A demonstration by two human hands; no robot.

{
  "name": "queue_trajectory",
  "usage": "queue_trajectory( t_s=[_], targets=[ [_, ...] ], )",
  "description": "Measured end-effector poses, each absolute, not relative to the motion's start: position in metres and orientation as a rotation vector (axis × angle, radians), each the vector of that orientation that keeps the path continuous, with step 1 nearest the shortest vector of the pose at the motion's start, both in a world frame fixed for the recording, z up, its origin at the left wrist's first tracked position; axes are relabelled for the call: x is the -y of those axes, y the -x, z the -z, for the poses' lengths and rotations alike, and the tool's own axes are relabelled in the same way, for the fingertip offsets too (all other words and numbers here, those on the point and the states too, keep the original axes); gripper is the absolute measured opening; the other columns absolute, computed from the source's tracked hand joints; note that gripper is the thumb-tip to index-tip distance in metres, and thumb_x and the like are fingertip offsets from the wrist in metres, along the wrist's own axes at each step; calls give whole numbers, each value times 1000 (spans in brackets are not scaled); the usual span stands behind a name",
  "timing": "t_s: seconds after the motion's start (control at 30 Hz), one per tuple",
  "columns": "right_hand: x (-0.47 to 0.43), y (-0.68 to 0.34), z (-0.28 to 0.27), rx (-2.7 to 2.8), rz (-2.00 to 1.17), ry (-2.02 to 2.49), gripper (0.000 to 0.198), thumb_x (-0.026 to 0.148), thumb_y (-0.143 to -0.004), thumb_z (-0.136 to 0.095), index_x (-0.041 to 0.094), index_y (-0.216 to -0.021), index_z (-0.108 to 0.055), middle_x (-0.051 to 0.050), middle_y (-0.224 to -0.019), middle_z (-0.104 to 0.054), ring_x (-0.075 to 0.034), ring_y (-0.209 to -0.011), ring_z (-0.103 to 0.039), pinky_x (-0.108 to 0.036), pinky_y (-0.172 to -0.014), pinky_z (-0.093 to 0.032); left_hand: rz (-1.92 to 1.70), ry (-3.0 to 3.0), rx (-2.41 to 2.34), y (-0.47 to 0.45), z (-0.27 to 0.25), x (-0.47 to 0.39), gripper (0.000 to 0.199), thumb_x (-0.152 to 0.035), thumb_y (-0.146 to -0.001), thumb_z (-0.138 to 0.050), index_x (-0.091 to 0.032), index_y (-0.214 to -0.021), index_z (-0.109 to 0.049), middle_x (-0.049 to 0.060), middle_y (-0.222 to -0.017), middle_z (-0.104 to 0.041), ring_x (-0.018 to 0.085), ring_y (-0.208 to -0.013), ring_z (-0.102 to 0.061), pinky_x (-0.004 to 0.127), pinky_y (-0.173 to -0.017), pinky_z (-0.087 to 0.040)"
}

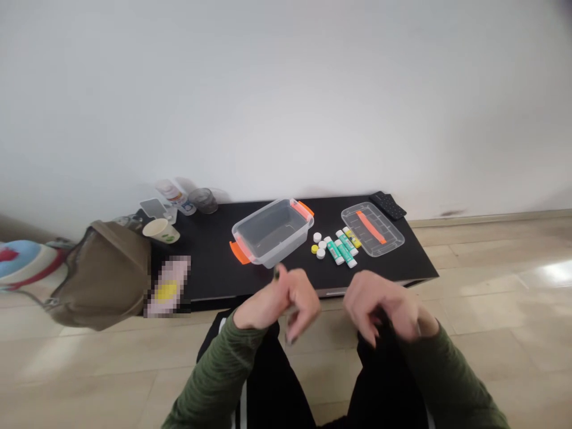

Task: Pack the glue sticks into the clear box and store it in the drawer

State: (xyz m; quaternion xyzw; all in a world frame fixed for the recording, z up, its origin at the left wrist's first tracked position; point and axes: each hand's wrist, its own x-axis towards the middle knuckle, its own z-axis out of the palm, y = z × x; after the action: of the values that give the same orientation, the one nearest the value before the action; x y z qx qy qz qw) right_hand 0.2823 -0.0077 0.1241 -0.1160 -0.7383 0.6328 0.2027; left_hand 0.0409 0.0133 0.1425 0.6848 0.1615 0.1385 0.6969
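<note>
My left hand (pixel 286 301) hangs in the air in front of the black table's near edge, fingers loosely bent and thumb apart. Beside it, my right hand (pixel 384 304) droops with its fingers loosely curled and slightly blurred. Neither hand shows anything held. Beyond them stands a clear plastic box (pixel 279 247), uncovered, with orange latches. Its clear lid (pixel 391 237), which has an orange handle, lies to the right. Between box and lid are several green-labelled glue sticks (pixel 334 251), a yellow-labelled one (pixel 353 237), several small white caps (pixel 320 254) and a yellow cap (pixel 314 249).
The black table (pixel 201 277) stands against a pale wall. At its left are a paper cup (pixel 161 230), a white bottle (pixel 176 196), a glass (pixel 204 201), a brown bag (pixel 105 274) and a pixelated packet (pixel 167 289). A dark patterned object (pixel 388 204) lies back right.
</note>
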Motion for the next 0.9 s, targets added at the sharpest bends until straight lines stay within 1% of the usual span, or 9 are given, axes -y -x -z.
queue_trajectory(
  t_s=[0.07,0.13,0.27,0.47,0.53,0.6,0.7,0.77,0.9],
  targets=[
    [-8,-276,-112,1878,-1629,719,98,89,-83,1,18,-52,-59,-3,-46,-46,-10,-44,-39,-25,-46,-30,-599,-1455,-714,-56,-128,-28,95,-83,-75,24,-25,-32,-38,8,-36,-33,13,-39,-36,30,-45,-34],
    [-33,-270,-91,1706,-1514,1161,99,83,-82,18,20,-45,-49,-2,-40,-37,-10,-41,-32,-25,-45,-28,-678,-1378,-921,-71,-100,-50,90,-80,-75,28,-24,-32,-28,6,-34,-27,11,-38,-30,29,-43,-28],
    [-76,-267,-51,1465,-1434,1655,94,87,-78,17,23,-37,-38,-1,-34,-26,-10,-39,-26,-26,-45,-27,-692,-1241,-1222,-86,-44,-90,81,-80,-77,25,-24,-39,-20,3,-35,-21,10,-38,-25,27,-43,-21],
    [-76,-281,-34,1420,-1265,1736,92,85,-85,9,23,-40,-42,-2,-39,-33,-12,-44,-39,-25,-53,-37,-683,-1256,-1278,-79,-21,-102,80,-73,-84,24,-24,-42,-23,2,-37,-22,11,-40,-29,25,-45,-24],
    [-73,-287,-34,1446,-1206,1793,91,80,-90,7,22,-44,-47,-3,-42,-40,-13,-48,-46,-25,-59,-41,-701,-1296,-1317,-80,-21,-103,82,-72,-89,16,-22,-43,-30,2,-39,-28,11,-41,-34,25,-47,-28],
    [-74,-294,-35,1498,-1099,1899,90,75,-95,1,21,-49,-54,-5,-48,-51,-15,-56,-54,-27,-67,-45,-675,-1398,-1389,-83,-17,-104,77,-70,-97,-8,-21,-49,-44,2,-46,-43,12,-47,-44,25,-52,-34],
    [-79,-304,-34,1625,-845,2163,73,64,-101,-22,20,-66,-68,-8,-72,-70,-21,-77,-65,-31,-77,-46,-606,-1756,-1505,-91,-2,-103,36,-48,-94,-52,-19,-78,-66,4,-78,-65,16,-72,-60,26,-65,-44],
    [-84,-308,-28,1741,-678,2323,47,51,-98,-42,20,-82,-74,-10,-92,-74,-26,-92,-68,-34,-79,-47,-546,-1977,-1550,-96,10,-100,18,-33,-88,-62,-21,-100,-69,5,-102,-66,18,-89,-63,28,-74,-47],
    [-88,-311,-12,1945,-633,2434,24,37,-88,-61,23,-102,-74,-12,-110,-73,-30,-105,-68,-35,-80,-49,-411,-2106,-1555,-103,30,-93,32,-28,-87,-64,-23,-119,-64,7,-120,-57,19,-97,-64,29,-83,-50]
  ],
)
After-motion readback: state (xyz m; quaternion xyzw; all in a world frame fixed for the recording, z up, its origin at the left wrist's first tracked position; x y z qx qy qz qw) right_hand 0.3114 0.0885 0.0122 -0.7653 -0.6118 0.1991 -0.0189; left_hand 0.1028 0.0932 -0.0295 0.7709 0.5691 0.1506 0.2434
